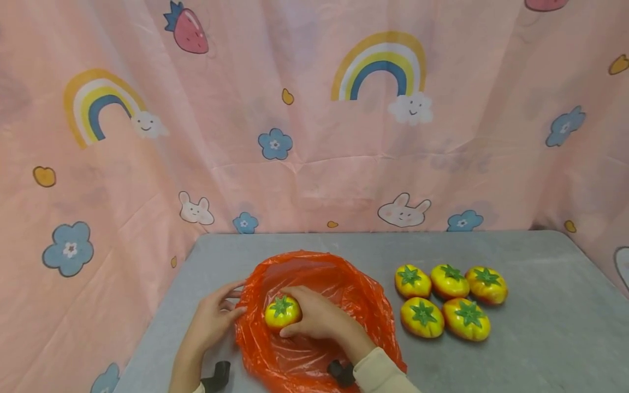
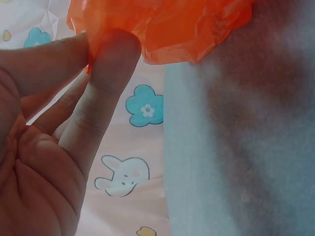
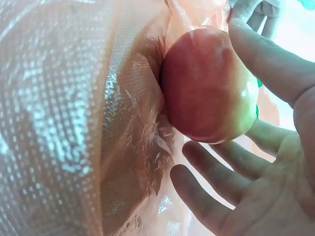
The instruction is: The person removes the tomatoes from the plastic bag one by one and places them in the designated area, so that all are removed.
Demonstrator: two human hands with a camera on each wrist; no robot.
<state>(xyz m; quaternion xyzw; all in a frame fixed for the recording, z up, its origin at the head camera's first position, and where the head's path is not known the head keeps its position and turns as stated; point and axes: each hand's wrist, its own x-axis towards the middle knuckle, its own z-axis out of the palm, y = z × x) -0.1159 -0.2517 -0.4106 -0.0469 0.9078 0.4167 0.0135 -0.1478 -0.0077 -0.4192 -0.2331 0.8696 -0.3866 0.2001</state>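
Observation:
An orange-red plastic bag [image 1: 378, 305] stands with its mouth spread wide on the grey table. At its left rim, my left hand [image 1: 213, 319] pinches the thin plastic between thumb and finger, as the left wrist view [image 2: 115, 54] also shows. My right hand [image 1: 321, 316] reaches into the bag's mouth and holds a yellow-and-red model tomato [image 1: 277, 319] with a green star-shaped leaf top. Thumb and fingers lie around that tomato [image 3: 206, 88] in the right wrist view, close against the crinkled plastic [image 3: 54, 118]. Whether it touches the bag's bottom I cannot tell.
Several similar model tomatoes [image 1: 467, 319] sit in two rows on the grey table [image 1: 540, 327], right of the bag. A pink printed curtain [image 1: 314, 191] hangs behind the table and along its sides. Dark camera mounts [image 1: 223, 374] show near both wrists.

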